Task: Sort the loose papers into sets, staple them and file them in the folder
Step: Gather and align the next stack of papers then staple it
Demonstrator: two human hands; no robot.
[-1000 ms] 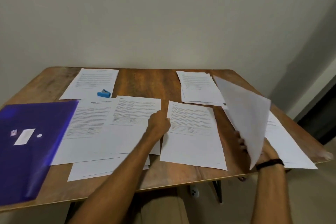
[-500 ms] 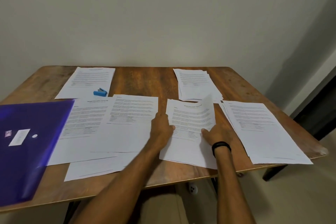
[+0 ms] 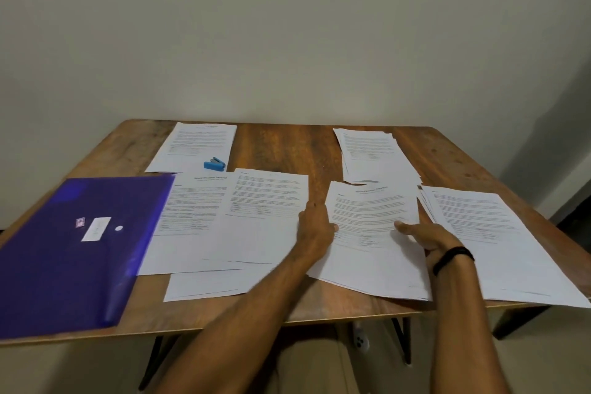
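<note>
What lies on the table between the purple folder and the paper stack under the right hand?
Head view: overlapping printed sheets, then the left hand, lie between folder and stack.

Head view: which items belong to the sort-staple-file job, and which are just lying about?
Job: white printed paper piles, including the middle stack with left hand and right hand on it; small blue stapler; purple plastic folder.
Just there: black wristband; wooden table, support only.
</note>
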